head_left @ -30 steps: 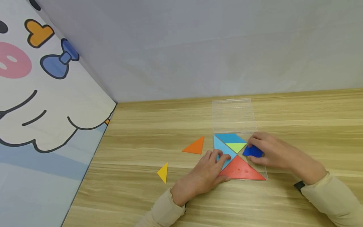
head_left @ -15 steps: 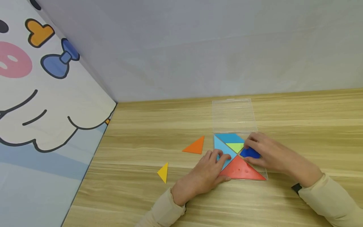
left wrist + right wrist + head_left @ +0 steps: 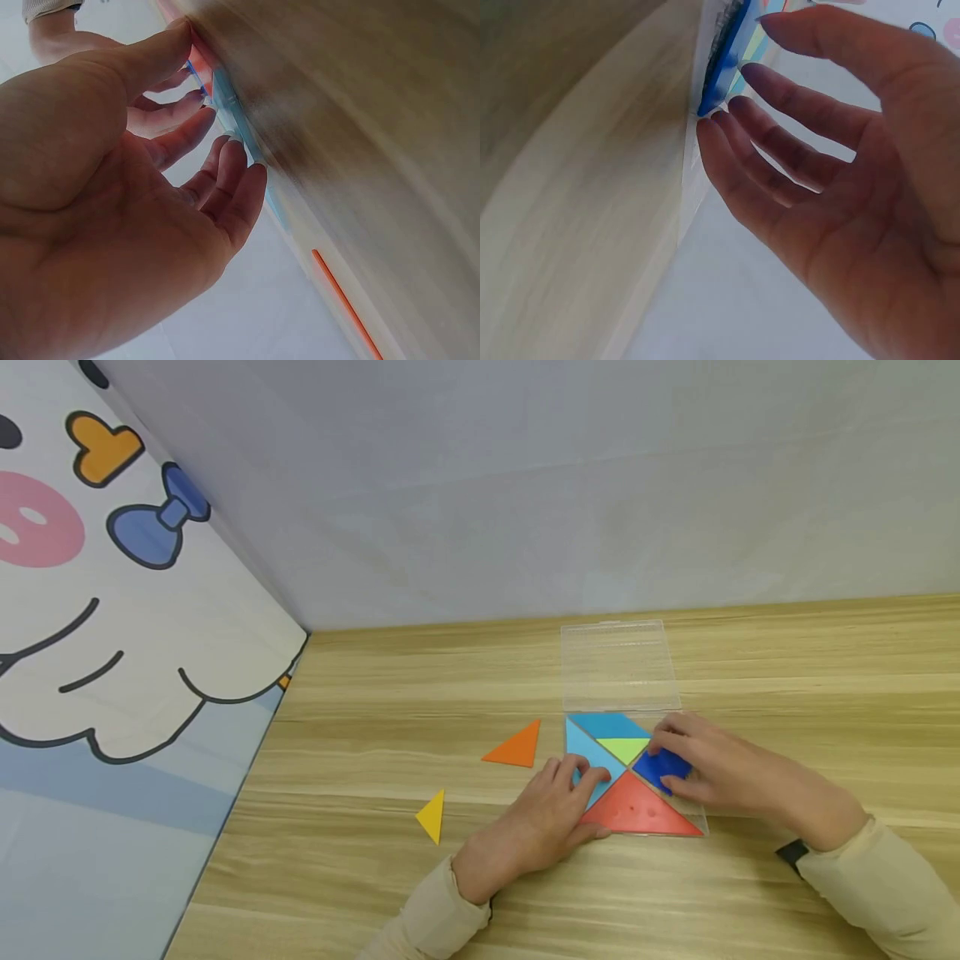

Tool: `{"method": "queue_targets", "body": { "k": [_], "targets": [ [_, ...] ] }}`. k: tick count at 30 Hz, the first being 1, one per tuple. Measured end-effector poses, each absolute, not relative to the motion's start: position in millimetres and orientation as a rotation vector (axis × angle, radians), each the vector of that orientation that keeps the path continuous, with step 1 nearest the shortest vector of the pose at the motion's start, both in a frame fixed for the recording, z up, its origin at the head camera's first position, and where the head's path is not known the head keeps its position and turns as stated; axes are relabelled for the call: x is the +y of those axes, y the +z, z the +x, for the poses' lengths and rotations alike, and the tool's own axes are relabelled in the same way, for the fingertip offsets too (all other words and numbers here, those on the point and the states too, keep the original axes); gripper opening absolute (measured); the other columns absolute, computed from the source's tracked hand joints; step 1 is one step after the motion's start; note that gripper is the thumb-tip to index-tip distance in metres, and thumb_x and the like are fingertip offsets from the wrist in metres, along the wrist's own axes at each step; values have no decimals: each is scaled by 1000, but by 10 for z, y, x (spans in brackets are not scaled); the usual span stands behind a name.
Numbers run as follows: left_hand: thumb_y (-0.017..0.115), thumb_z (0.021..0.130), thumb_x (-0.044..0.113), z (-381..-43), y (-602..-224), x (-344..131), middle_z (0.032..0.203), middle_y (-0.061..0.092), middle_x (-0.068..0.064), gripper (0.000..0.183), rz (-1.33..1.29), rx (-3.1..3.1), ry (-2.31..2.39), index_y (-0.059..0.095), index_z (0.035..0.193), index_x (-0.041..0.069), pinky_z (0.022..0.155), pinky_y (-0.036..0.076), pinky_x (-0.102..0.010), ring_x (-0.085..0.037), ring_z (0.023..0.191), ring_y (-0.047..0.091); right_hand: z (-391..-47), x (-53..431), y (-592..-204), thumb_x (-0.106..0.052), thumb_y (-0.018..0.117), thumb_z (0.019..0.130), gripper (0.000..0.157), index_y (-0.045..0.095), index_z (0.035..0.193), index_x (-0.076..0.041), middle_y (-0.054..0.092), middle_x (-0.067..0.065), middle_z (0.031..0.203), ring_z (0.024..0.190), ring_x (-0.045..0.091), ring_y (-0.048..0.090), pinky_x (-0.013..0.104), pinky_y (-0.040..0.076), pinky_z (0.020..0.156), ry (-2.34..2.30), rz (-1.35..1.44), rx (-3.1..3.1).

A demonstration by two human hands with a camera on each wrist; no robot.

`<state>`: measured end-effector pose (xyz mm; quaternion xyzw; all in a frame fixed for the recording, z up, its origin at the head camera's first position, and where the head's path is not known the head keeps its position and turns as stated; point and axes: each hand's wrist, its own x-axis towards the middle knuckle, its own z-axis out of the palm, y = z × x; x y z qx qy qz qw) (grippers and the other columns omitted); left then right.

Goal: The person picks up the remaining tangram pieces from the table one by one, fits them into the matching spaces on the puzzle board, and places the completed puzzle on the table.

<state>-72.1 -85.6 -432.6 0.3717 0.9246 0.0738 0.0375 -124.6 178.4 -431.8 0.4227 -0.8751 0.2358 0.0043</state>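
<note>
In the head view, a clear plastic case lies unfolded on the wooden table, tangram pieces laid in its near half. My right hand pinches a dark blue square between thumb and fingertips at the case's right side. The square's thick edge shows in the right wrist view beside the fingers. My left hand rests its bent fingers on the light blue triangle, thumb at the case's front edge. A red triangle, a yellow-green triangle and a blue parallelogram fill neighbouring spots.
Left of the case lie an orange triangle and a smaller yellow triangle. A pale wall rises behind the table, and a cartoon-printed panel stands at the left.
My right hand shifted left with the blue square, then slightly back right. The square has turned and sits closer against the yellow-green and red triangles. The left hand stays in place.
</note>
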Motion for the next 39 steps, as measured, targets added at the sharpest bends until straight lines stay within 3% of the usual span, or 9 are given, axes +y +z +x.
{"method": "queue_targets", "body": {
  "k": [7, 14, 23, 39],
  "targets": [
    [69, 98, 42, -720, -4325, -867, 125, 52, -11, 54, 1143, 2839, 228, 52, 137, 9, 90, 43, -25, -20, 102, 50, -1245, 1816, -4308, 1, 81, 75, 37, 68, 109, -6, 58, 7, 116, 105, 26, 57, 43, 57, 83, 774, 1349, -2784],
    [69, 98, 42, -719, -4328, -881, 125, 52, -11, 54, 1155, 2843, 235, 52, 137, 8, 90, 43, -25, -21, 101, 50, -1276, 1819, -4369, 9, 81, 65, 47, 66, 106, -6, 58, 4, 113, 100, 24, 57, 37, 55, 78, 766, 1425, -2616],
    [68, 99, 42, -722, -4315, -881, 126, 51, -11, 53, 1146, 2833, 229, 51, 137, 8, 92, 43, -26, -21, 102, 50, -1269, 1804, -4321, 9, 79, 75, 38, 67, 107, -7, 59, 6, 115, 103, 25, 57, 39, 56, 80, 770, 1389, -2709],
    [67, 99, 40, -708, -4281, -881, 127, 50, -11, 52, 1122, 2801, 259, 50, 138, 9, 93, 43, -25, -21, 103, 50, -1303, 1836, -4315, 5, 81, 77, 35, 69, 108, -4, 60, 6, 112, 99, 24, 58, 39, 55, 81, 809, 1352, -2776]
  ]
}}
